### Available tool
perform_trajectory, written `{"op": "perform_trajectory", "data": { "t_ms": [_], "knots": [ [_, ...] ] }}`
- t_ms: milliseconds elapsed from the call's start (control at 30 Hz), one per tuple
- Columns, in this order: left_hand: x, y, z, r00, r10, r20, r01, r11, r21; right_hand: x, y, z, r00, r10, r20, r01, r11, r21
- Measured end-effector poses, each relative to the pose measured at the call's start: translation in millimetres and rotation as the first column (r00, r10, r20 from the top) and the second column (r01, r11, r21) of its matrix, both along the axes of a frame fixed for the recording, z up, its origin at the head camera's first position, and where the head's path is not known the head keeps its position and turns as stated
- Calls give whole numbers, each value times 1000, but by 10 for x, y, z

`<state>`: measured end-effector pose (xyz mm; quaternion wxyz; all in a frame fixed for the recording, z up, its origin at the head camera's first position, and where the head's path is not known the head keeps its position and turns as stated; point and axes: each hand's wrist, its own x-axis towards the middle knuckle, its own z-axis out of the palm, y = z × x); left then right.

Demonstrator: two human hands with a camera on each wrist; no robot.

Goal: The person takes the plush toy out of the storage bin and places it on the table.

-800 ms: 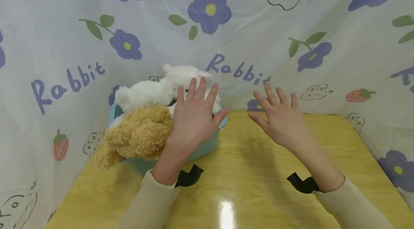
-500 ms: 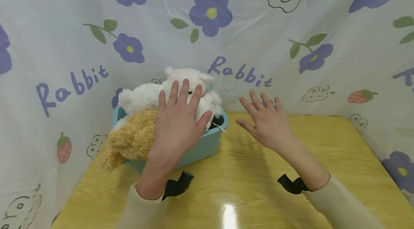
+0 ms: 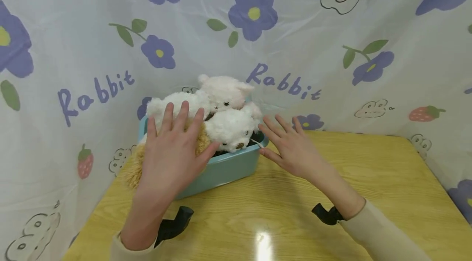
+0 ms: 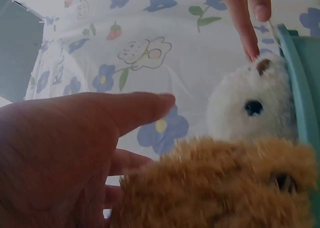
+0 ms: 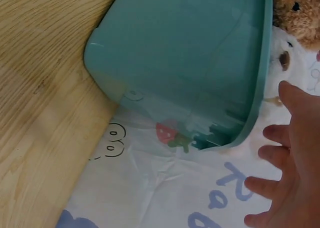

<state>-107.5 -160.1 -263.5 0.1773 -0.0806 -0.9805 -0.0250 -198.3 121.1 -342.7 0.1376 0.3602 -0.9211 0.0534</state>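
Note:
A blue-green plastic bin [image 3: 225, 173] stands on the table, heaped with plush toys. Among them are a white plush dog [image 3: 230, 130] with a brown nose, a pale pink plush toy [image 3: 225, 93] behind it, and a brown curly plush toy [image 3: 134, 169] at the left. My left hand [image 3: 171, 154] is spread with straight fingers above the brown toy, hiding much of it; whether it touches cannot be told. My right hand [image 3: 291, 148], fingers spread, is at the bin's right end, close to the rim. Neither hand holds anything.
The bin sits on a yellow wooden table [image 3: 236, 220]. Behind and beside the table hangs a white curtain [image 3: 199, 52] printed with purple flowers and lettering. Black straps [image 3: 175, 224] show at both wrists. A thin white string [image 3: 257, 143] hangs over the bin's right rim.
Both hands have moved left relative to the bin. The left hand has gone from the bin's middle to over the brown toy, uncovering the white dog; the right hand has come to the bin's right end.

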Motion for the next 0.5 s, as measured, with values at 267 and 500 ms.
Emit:
{"op": "perform_trajectory", "data": {
  "t_ms": [267,500],
  "knots": [
    [114,-245,-141,999,15,-41,-13,999,45,-30,-3,-111,993,113,22,-113,993,14],
    [122,-350,-261,998,8,-67,-3,998,67,-69,48,-210,973,214,80,-213,977,-26]
  ]
}}
